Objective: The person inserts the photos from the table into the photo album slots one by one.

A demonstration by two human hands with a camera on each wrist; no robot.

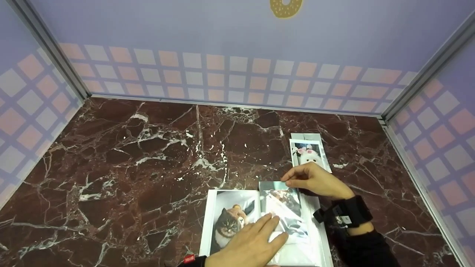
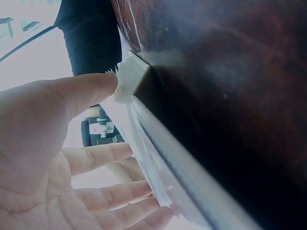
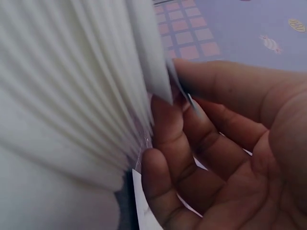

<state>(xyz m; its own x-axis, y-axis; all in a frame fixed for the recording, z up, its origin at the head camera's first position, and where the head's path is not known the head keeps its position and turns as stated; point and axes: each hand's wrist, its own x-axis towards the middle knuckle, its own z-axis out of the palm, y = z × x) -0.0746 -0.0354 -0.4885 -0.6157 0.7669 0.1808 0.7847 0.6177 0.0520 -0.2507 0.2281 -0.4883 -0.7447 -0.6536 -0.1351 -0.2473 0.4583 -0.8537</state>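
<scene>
An open photo album (image 1: pixel 204 241) with clear pockets lies at the front of the table. Its left page carries a picture of a cat beside a bear toy (image 1: pixel 227 224). My left hand (image 1: pixel 250 239) rests on the album with its fingers extended across the right page. At the top corner of a photo (image 1: pixel 272 186) on that page, my right hand (image 1: pixel 319 182) pinches with thumb and fingertips. Glare hides how far the photo sits inside the pocket. Fanned album pages (image 3: pixel 86 72) stand beside the right fingers in the right wrist view.
Behind the right hand lie loose photos, the top one showing a white animal with pink flowers (image 1: pixel 310 151). The veined dark red marble tabletop (image 1: pixel 156 178) is bounded by lilac checked panels (image 1: pixel 222 74) at the back and both sides.
</scene>
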